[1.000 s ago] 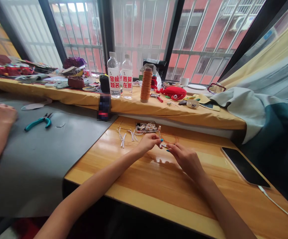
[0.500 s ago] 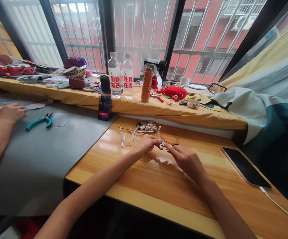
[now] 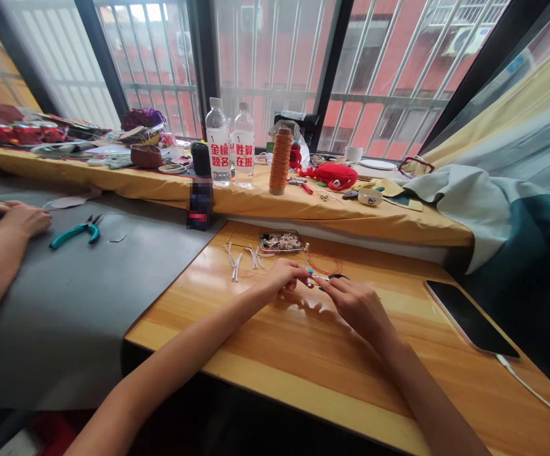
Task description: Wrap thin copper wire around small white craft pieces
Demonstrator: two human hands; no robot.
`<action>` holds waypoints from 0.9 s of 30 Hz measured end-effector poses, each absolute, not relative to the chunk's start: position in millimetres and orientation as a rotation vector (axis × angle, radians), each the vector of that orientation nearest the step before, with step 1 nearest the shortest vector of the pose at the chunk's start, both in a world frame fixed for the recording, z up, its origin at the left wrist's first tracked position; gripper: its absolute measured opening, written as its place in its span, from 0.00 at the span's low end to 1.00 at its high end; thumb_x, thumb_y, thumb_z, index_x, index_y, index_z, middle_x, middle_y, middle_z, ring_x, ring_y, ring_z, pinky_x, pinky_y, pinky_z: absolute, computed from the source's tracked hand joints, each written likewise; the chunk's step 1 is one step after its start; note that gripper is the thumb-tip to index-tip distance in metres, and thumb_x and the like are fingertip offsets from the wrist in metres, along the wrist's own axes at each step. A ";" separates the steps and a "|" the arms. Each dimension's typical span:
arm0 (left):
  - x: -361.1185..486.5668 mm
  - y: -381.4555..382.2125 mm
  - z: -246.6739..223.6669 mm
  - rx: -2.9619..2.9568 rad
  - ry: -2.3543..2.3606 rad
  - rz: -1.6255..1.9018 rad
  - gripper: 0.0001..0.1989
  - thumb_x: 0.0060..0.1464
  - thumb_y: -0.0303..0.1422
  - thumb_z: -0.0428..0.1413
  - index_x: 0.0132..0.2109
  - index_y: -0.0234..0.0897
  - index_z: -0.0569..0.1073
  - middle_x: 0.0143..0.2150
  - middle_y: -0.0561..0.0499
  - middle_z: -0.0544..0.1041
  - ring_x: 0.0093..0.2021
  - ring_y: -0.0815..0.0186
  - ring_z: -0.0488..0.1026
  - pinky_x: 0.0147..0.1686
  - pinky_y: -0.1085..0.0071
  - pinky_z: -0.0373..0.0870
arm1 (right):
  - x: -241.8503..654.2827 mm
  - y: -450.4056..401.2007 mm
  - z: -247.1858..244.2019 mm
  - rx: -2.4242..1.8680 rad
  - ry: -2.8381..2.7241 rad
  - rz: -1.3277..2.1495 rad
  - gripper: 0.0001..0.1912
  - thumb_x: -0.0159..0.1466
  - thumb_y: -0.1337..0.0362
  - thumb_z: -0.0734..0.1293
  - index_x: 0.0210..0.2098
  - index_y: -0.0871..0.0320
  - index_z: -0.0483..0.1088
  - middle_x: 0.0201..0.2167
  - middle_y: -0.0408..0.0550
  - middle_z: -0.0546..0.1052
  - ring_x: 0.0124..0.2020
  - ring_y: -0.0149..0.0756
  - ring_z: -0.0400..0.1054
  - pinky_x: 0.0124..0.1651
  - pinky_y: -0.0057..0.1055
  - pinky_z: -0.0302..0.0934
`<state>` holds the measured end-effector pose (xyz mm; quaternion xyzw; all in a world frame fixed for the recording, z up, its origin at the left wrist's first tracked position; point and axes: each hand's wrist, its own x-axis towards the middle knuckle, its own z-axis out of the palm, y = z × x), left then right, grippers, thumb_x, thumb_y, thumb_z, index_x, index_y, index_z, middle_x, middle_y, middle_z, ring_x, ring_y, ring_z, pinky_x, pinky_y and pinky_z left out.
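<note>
Left hand (image 3: 287,277) is closed to a narrow pinch on a small pale strip (image 3: 306,249), whose upper end rises above the fingers, over the wooden table (image 3: 265,361). Close against it, the right hand (image 3: 357,304) is closed round a slim tool (image 3: 338,276) with a dark part; it may be a pair of scissors, but the fingers cover too much to be sure.

Just beyond the hands lie a loop of orange thread (image 3: 337,263) and a clear box (image 3: 281,242) of small mixed pieces. White strips (image 3: 235,267) are scattered to the left of the box. On the table's right side rests a dark-screened phone (image 3: 471,318), with a white cable (image 3: 535,389) plugged into its near end.

Along the cloth-covered ledge (image 3: 350,220) stand two bottles (image 3: 219,152) and an orange spool (image 3: 280,161), with a red stuffed thing (image 3: 334,176) to the spool's right. At the left, teal-handled pliers (image 3: 73,235) lie open on a grey mat (image 3: 89,304), near another person's hand (image 3: 26,218).
</note>
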<state>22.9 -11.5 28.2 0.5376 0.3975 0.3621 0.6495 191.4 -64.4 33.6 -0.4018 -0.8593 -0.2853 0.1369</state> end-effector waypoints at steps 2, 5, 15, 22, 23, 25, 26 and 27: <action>22.8 -11.5 28.3 1.218 0.894 0.817 0.06 0.39 0.30 0.53 0.22 0.30 0.68 0.19 0.53 0.70 0.11 0.80 0.51 0.12 0.78 0.43 | 191.7 -64.3 34.0 -1.167 -2.491 -0.833 0.18 0.58 0.74 0.55 0.45 0.58 0.66 0.28 0.46 0.73 0.28 0.30 0.62 0.28 0.26 0.49; 22.4 -11.6 28.3 1.219 0.882 0.809 0.06 0.39 0.30 0.53 0.22 0.30 0.68 0.18 0.54 0.69 0.11 0.80 0.52 0.12 0.78 0.42 | 192.1 -64.1 34.2 -1.163 -2.497 -0.844 0.17 0.57 0.74 0.56 0.45 0.58 0.66 0.28 0.46 0.73 0.27 0.30 0.62 0.28 0.26 0.49; 20.2 -10.4 27.2 1.211 0.881 0.789 0.07 0.38 0.32 0.54 0.22 0.30 0.69 0.20 0.54 0.70 0.12 0.80 0.53 0.12 0.78 0.42 | 192.5 -64.5 34.3 -1.150 -2.498 -0.783 0.17 0.57 0.74 0.56 0.44 0.57 0.66 0.29 0.46 0.73 0.28 0.31 0.63 0.29 0.27 0.50; 19.3 -10.6 27.5 1.152 0.839 0.758 0.07 0.36 0.32 0.55 0.24 0.29 0.70 0.21 0.53 0.71 0.13 0.81 0.52 0.13 0.79 0.43 | 192.5 -64.4 33.1 -1.146 -2.488 -0.782 0.18 0.57 0.74 0.55 0.44 0.57 0.66 0.30 0.47 0.73 0.30 0.31 0.64 0.31 0.26 0.52; 19.4 -9.7 26.5 1.143 0.832 0.758 0.07 0.37 0.31 0.55 0.24 0.29 0.70 0.21 0.52 0.71 0.13 0.81 0.52 0.13 0.79 0.43 | 192.4 -64.4 33.0 -1.144 -2.484 -0.784 0.18 0.57 0.74 0.55 0.44 0.58 0.66 0.31 0.47 0.74 0.30 0.31 0.64 0.31 0.26 0.52; 19.5 -8.2 24.7 1.134 0.820 0.754 0.07 0.37 0.31 0.55 0.24 0.29 0.70 0.21 0.52 0.71 0.13 0.81 0.52 0.13 0.79 0.43 | 192.2 -64.5 33.0 -1.140 -2.478 -0.779 0.17 0.57 0.75 0.54 0.43 0.58 0.67 0.31 0.47 0.74 0.30 0.31 0.64 0.32 0.27 0.52; 19.5 -7.7 24.1 1.136 0.818 0.746 0.07 0.37 0.31 0.55 0.24 0.29 0.69 0.21 0.52 0.71 0.13 0.81 0.52 0.12 0.80 0.43 | 192.1 -64.6 33.2 -1.141 -2.474 -0.776 0.17 0.57 0.75 0.54 0.42 0.59 0.67 0.31 0.47 0.74 0.30 0.32 0.64 0.32 0.27 0.51; 19.6 -7.7 23.9 1.144 0.820 0.735 0.07 0.37 0.31 0.55 0.24 0.29 0.69 0.21 0.52 0.71 0.13 0.81 0.53 0.12 0.80 0.43 | 191.9 -64.8 33.4 -1.141 -2.475 -0.769 0.17 0.57 0.75 0.54 0.41 0.59 0.67 0.30 0.47 0.74 0.30 0.32 0.64 0.31 0.27 0.51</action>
